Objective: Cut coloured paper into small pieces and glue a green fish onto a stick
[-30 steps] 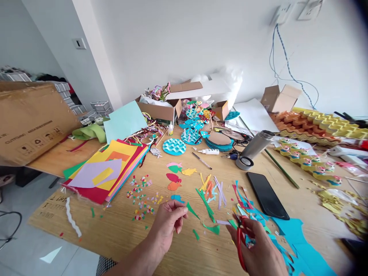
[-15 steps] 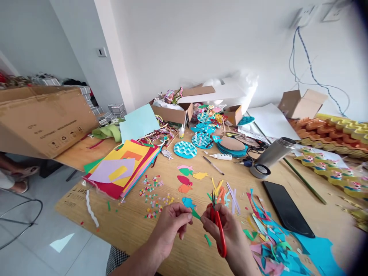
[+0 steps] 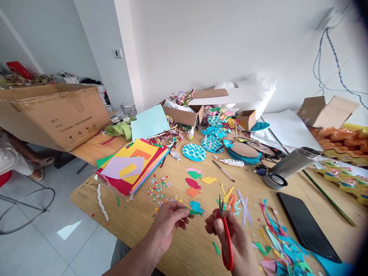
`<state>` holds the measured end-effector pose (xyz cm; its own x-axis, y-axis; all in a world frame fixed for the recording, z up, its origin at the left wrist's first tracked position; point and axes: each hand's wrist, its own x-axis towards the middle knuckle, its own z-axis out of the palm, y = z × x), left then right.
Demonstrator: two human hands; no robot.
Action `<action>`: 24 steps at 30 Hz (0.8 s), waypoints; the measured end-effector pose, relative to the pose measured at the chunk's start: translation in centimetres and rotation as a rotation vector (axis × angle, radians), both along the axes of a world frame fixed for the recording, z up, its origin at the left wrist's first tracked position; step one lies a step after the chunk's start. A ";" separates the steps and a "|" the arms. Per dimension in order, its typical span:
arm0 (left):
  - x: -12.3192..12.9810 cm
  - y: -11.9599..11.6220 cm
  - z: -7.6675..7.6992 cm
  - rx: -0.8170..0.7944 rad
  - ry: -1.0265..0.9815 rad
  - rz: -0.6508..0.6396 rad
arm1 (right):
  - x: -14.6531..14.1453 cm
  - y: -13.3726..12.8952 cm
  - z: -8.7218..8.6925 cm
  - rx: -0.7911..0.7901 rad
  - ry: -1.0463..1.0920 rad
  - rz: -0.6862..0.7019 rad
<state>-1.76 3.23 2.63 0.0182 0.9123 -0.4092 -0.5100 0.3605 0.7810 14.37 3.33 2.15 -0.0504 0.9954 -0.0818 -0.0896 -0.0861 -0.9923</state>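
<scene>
Between its thumb and fingers my left hand (image 3: 169,222) pinches a small green paper piece (image 3: 196,212), which points right over the blue paper fish (image 3: 195,206). My right hand (image 3: 230,234) is closed around the red-handled scissors (image 3: 227,245), with the blades pointing up and away. Beyond my hands lie an orange fish (image 3: 193,192), a red fish (image 3: 192,183), a yellow fish (image 3: 209,179) and a pink and green pair (image 3: 193,173). Thin paper strips (image 3: 244,207) are spread beyond the scissors. A green scrap (image 3: 216,248) lies between my forearms.
Coloured sheets (image 3: 126,168) are stacked at the left, near paper confetti (image 3: 158,188). A phone (image 3: 307,226), paper scraps (image 3: 287,249) and a metal flask (image 3: 296,165) occupy the right. Blue wavy discs (image 3: 194,152) and a glue bottle (image 3: 233,162) sit farther back. A seated person's leg (image 3: 23,163) shows far left.
My right hand has let go of the green piece and moved apart from my left hand, which still holds it. The view has shifted left, so the table's contents appear farther right.
</scene>
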 end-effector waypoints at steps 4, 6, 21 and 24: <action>0.3 -0.1 -0.7 -0.019 -0.164 0.160 | -2.0 -2.0 -2.3 -0.116 0.040 0.074; 0.6 -0.2 -0.8 -0.012 -0.208 0.206 | -3.1 -2.6 -3.4 -0.182 0.077 0.109; 1.8 -0.7 -0.6 -0.056 -0.242 0.252 | -4.6 -2.1 -3.1 -0.284 0.132 0.208; 1.9 -0.7 -0.6 -0.059 -0.236 0.245 | -4.5 -2.0 -3.1 -0.295 0.116 0.214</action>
